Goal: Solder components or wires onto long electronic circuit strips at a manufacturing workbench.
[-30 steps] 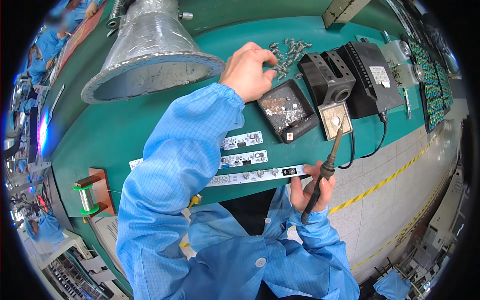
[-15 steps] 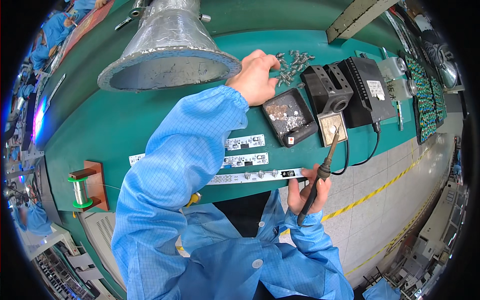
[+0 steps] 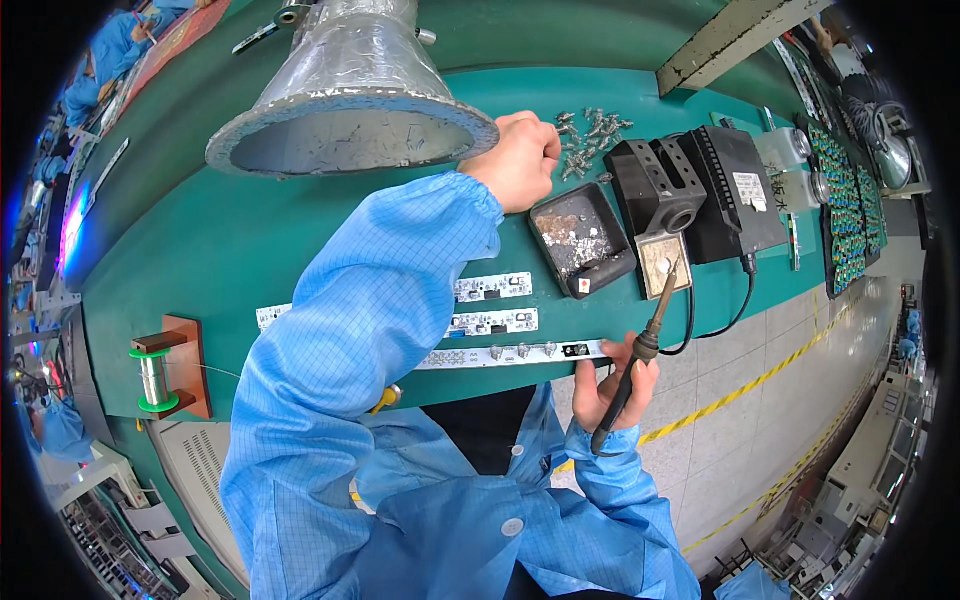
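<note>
Up front, the left hand (image 3: 520, 160) closes on small metal parts (image 3: 590, 135); the right hand (image 3: 612, 385) grips a soldering iron (image 3: 640, 345), tip on the sponge (image 3: 662, 262).

green bench (image 3: 250, 240), blue sleeves (image 3: 370, 330), black soldering iron (image 3: 640, 355), silver funnel (image 3: 350, 100)

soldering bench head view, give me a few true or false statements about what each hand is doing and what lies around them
1. The right hand holds a soldering iron. True.
2. The iron's tip points at the spool of solder wire. False: it points toward the small square sponge tray; the spool stands far to the left.
3. The left hand is at the pile of small metal parts. True.
4. Three long white circuit boards lie on the green bench. True.
5. The left hand rests on the circuit boards. False: it reaches well beyond them, near the silver funnel hood.
</note>
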Tool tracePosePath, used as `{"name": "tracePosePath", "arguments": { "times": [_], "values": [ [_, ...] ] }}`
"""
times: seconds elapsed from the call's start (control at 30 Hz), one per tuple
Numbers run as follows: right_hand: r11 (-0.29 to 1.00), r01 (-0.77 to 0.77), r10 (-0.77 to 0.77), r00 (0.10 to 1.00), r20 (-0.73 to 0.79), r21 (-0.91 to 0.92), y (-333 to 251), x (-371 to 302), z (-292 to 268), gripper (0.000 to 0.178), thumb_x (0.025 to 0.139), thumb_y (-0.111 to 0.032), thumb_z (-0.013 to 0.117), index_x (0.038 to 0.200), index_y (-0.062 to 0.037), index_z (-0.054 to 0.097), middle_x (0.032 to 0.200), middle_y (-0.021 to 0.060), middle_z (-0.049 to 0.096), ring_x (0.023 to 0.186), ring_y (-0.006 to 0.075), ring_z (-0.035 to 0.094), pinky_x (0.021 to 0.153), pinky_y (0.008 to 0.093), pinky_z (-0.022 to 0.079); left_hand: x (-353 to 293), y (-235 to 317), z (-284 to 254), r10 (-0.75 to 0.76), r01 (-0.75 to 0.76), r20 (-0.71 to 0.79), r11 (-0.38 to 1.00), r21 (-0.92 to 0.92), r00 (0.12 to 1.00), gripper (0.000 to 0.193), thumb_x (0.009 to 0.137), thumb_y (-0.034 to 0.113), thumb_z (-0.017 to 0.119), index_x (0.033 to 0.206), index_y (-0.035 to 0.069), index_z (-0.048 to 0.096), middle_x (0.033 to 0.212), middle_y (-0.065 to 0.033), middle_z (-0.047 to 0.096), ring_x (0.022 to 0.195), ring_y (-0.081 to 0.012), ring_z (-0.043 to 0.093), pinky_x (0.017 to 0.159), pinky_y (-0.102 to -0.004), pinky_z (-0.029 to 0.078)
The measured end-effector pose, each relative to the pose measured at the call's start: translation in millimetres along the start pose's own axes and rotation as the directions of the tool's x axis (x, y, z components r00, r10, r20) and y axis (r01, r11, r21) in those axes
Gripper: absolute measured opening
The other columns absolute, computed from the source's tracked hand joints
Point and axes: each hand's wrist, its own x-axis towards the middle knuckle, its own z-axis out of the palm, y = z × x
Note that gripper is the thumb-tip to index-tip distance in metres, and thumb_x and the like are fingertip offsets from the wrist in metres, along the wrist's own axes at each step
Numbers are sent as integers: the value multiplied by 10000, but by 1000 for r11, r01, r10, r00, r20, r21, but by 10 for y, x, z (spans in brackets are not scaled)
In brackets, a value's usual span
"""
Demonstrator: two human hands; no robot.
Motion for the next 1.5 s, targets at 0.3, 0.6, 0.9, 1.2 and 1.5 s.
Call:
{"name": "tracePosePath", "arguments": {
  "times": [0.3, 0.6, 0.9, 1.2, 1.5],
  "values": [
    [1000, -2, 2, 999, 32, 16, -10, -84, 33, 814, 716, 154, 653, 1387, -131, 289, 1313, 245, 426, 930, 241, 589, 818, 394, 512, -395, 76, -182, 42, -44, 23, 995, 90, 999, 49, 741, 20, 582, 780, -4, 564, 840, -181, 581, 841, -388, 575, 734, -458, 469],
    [1000, -29, 28, 998, -49, -11, 33, -56, 69, 750, 727, 175, 640, 1346, -103, 319, 1291, 273, 446, 900, 249, 595, 787, 410, 536, -2132, 282, -1334, 85, -96, -105, 990, -99, 991, 156, 709, -90, 597, 843, -16, 570, 885, -115, 586, 781, -223, 594, 667, -318, 483],
    [1000, -11, 10, 998, -63, -15, 98, -98, 33, 714, 755, 174, 627, 1337, -119, 332, 1253, 288, 480, 907, 270, 606, 745, 399, 548, -2959, -347, -1584, -252, 165, -145, 881, -443, 957, 248, 757, -127, 608, 953, 4, 684, 925, -116, 624, 800, -182, 609, 714, -278, 501],
    [997, 21, -25, 998, -49, -78, 93, -77, 25, 722, 757, 182, 623, 1339, -125, 327, 1236, 290, 493, 896, 275, 617, 749, 399, 552, -2819, -516, -1405, -134, 100, -43, 885, -455, 990, 210, 744, -128, 621, 894, 0, 692, 913, -116, 652, 822, -201, 640, 717, -277, 511],
    [997, -22, 19, 999, -38, -70, 59, -78, 29, 730, 756, 187, 614, 1348, -118, 315, 1248, 302, 476, 911, 282, 618, 779, 423, 549, -2639, -428, -1387, -23, 36, 44, 941, -338, 999, 219, 744, -119, 628, 922, 2, 669, 875, -123, 642, 776, -245, 647, 653, -298, 518]
  ]
}}
